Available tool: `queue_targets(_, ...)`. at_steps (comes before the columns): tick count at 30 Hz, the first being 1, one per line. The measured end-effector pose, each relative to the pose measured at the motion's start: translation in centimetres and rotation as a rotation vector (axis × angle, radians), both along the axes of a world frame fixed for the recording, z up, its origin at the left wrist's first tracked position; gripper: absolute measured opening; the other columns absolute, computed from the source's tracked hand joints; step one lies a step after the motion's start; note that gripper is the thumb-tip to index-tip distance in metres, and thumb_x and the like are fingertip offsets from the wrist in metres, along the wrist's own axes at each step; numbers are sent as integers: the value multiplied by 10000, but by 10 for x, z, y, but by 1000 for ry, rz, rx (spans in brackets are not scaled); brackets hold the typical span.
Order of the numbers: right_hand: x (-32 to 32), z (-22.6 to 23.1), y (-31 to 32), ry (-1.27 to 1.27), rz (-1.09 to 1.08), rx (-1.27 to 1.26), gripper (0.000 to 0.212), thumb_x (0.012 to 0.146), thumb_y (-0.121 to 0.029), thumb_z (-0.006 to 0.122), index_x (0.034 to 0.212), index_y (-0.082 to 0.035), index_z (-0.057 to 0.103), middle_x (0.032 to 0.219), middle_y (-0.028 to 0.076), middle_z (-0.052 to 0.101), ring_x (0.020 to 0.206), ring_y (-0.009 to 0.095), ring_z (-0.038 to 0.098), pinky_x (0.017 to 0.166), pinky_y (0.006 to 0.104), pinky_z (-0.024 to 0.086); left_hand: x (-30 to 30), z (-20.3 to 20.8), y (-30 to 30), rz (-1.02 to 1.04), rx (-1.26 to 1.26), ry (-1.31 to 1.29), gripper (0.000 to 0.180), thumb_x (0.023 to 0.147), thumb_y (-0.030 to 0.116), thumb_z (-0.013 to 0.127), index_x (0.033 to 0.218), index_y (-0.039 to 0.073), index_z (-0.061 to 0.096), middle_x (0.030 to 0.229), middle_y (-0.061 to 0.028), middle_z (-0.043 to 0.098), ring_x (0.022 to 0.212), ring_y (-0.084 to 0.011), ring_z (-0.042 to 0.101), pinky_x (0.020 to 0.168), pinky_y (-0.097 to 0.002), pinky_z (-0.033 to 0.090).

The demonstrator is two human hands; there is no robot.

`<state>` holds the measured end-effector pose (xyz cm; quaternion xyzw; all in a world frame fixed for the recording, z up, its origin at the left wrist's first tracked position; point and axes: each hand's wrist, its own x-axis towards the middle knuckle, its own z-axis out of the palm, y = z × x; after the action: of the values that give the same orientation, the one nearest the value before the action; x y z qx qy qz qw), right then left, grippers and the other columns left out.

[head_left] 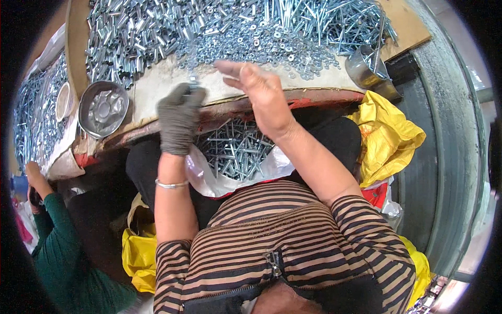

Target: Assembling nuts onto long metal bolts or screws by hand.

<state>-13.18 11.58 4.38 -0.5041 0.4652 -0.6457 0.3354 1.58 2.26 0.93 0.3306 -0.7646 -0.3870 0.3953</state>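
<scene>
My left hand [180,118], in a grey knitted glove, is closed around a small shiny metal fastener [193,81] that sticks up past its fingers. Motion blur hides the fastener's exact kind. To its right, my bare right hand [265,97] has its fingers stretched out, slightly smeared, with nothing seen in them. Both hands hover over the near edge of a pale cloth-covered bench [162,76]. Beyond them spreads a heap of small washers and nuts [256,44]. Below, in my lap, a white sack [206,178] holds many long bolts [232,149].
Metal sleeves [125,31] lie piled at the far left, long bolts [340,26] at the far right. A round metal pan [103,109] sits at the left edge. A metal cup [366,68] lies at the right, near a yellow sack [387,138]. A co-worker's green sleeve [68,251] shows left.
</scene>
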Motion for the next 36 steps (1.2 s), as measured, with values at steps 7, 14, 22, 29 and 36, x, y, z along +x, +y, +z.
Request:
queue_targets(7, -34, -16, 5, 89, -206, 246, 482, 905, -444, 544, 1001, 24, 598, 787, 114, 646, 706, 145, 629, 623, 250, 521, -20, 3, 38, -105, 98, -196, 219, 799, 264, 660, 844, 50, 660, 705, -129, 646, 637, -286, 626, 601, -373, 465)
queue_targets(14, -31, -6, 0, 255, -172, 301, 313, 893, -315, 592, 789, -21, 617, 664, 31, 611, 577, 72, 573, 510, 210, 479, -29, -12, 49, -109, -168, -181, 210, 789, 249, 681, 832, 46, 650, 715, -153, 640, 616, -280, 617, 579, -353, 466)
queue_targets(22, -39, -6, 22, 544, -180, 349, 319, 889, -235, 585, 653, -26, 538, 571, 9, 479, 550, 85, 460, 510, 288, 378, -32, 6, 56, -80, -587, -415, 153, 792, 244, 636, 759, 100, 594, 668, -101, 599, 602, -295, 598, 545, -413, 452)
queue_targets(29, -36, 1, 58, 167, 402, 153, 254, 866, -150, 614, 670, -28, 508, 648, 18, 439, 623, 89, 397, 579, 265, 345, -4, 42, 35, -846, 468, -120, 230, 742, 215, 710, 818, 3, 667, 624, -54, 600, 572, -102, 564, 493, -273, 420)
queue_targets(36, -111, -7, 11, 285, 39, 355, 157, 859, -197, 638, 846, -43, 612, 692, 6, 579, 641, 71, 542, 557, 232, 432, -5, 19, -6, -155, 1089, 971, 286, 926, 244, 510, 1115, 30, 525, 548, -22, 470, 347, -95, 329, 367, -218, 344)
